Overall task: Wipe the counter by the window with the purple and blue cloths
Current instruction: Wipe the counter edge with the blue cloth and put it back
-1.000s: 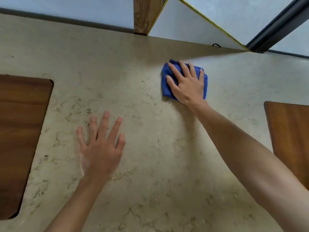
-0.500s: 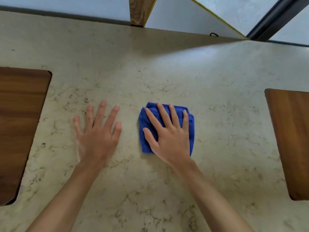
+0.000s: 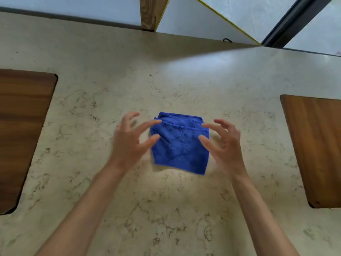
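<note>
Lying folded, hems windowward, blue cloth (image 3: 180, 145) sits between unclenched left hand (image 3: 129, 143) and right hand (image 3: 224, 146)

We have one head-worn view, looking steeply down and forward, close over the counter (image 3: 166, 209), both hands central, the window (image 3: 258, 13) beyond their fingertips.

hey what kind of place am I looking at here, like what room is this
Probably a home or café counter set against a window. The marbled beige stone counter runs up to glass panes with a dark window frame, wooden seats sit tucked at either side, and a folded blue cloth lies on it for wiping.
</note>
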The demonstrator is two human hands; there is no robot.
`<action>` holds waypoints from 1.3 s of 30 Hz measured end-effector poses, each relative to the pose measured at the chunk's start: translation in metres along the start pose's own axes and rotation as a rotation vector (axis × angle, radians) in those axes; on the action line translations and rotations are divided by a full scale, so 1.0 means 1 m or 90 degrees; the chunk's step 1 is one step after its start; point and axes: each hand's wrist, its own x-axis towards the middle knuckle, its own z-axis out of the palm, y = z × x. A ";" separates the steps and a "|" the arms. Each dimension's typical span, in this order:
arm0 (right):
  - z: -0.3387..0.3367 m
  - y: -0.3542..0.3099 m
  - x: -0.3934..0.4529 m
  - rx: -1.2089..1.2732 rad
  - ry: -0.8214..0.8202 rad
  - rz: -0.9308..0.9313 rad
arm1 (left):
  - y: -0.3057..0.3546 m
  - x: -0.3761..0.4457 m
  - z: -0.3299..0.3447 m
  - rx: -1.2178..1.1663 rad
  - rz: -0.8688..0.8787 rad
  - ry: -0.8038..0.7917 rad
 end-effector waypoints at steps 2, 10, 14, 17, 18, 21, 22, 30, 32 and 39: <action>-0.007 0.009 -0.005 -0.073 -0.071 -0.005 | 0.010 -0.006 0.017 0.066 0.034 0.009; -0.004 0.021 -0.007 -0.103 -0.093 -0.022 | 0.002 0.002 0.027 0.009 0.023 0.066; 0.000 0.013 0.005 -0.125 -0.058 -0.003 | 0.002 0.005 0.031 0.037 0.029 0.086; 0.002 0.005 0.018 -0.169 -0.068 0.019 | 0.006 0.009 0.033 0.081 0.029 0.127; 0.002 0.002 0.021 -0.188 -0.081 0.019 | 0.008 0.011 0.033 0.103 0.033 0.129; 0.008 -0.004 0.023 -0.287 -0.110 -0.002 | 0.019 0.015 0.033 0.175 0.038 0.114; 0.010 -0.005 0.021 -0.337 -0.112 -0.005 | 0.024 0.014 0.034 0.204 0.028 0.104; -0.017 -0.019 -0.035 -0.187 -0.220 0.089 | 0.055 -0.049 0.016 0.058 -0.071 -0.005; -0.041 -0.029 -0.043 -0.071 -0.254 0.088 | 0.068 -0.059 0.003 -0.014 -0.028 0.011; -0.146 -0.127 -0.028 0.033 -0.128 -0.100 | 0.177 -0.060 -0.073 -0.149 0.109 0.145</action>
